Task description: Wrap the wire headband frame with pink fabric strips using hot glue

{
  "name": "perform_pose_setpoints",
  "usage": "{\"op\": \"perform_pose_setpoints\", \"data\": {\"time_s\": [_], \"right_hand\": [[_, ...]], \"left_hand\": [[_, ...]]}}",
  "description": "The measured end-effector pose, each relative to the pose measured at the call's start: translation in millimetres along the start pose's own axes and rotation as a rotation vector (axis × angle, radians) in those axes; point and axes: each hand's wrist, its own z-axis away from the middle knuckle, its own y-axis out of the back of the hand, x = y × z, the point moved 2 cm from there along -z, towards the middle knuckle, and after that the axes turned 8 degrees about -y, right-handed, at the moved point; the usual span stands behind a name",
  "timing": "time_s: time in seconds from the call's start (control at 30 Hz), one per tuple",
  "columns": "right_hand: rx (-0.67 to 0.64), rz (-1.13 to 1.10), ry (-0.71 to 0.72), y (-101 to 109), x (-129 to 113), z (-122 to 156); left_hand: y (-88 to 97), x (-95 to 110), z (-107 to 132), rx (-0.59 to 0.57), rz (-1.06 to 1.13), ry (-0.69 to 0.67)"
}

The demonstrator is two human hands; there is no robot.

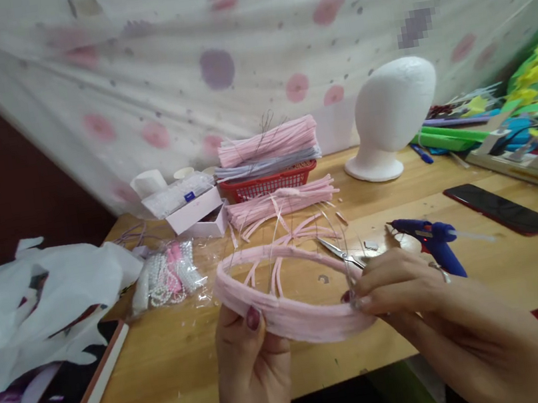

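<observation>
A ring made of pink fuzzy pipe cleaners (286,313) is held above the front edge of the wooden table (183,369). My left hand (254,372) grips its near-left side, thumb on top. My right hand (415,301) pinches the ring's right side, where thin bare wires (343,244) stick up from it. Loose pink pipe cleaners (279,203) lie on the table behind the ring.
A blue glue gun (431,241) and small pliers (340,253) lie right of the ring. A red basket (269,181) with stacked pipe cleaners, a white foam head (390,116), bagged beads (169,277), a white box (194,209), a phone (500,207) and plastic bags (36,303) surround them.
</observation>
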Motion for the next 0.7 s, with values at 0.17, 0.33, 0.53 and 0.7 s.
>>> {"op": "perform_pose_setpoints", "data": {"time_s": [0.17, 0.33, 0.53, 0.7], "right_hand": [[0.127, 0.039, -0.046, -5.1, 3.5, 13.7], [0.393, -0.118, -0.350, -20.6, 17.8, 28.9], [0.644, -0.110, -0.613, -35.7, 37.5, 48.1], [0.359, 0.203, -0.297, -31.5, 29.8, 40.0]], "left_hand": [[26.5, -0.3, -5.8, -0.156, -0.035, 0.049], [33.7, 0.4, -5.8, -0.123, -0.125, -0.043], [25.6, -6.6, 3.6, 0.024, -0.225, -0.065], [31.2, -11.9, 0.3, 0.019, -0.267, 0.048]]}}
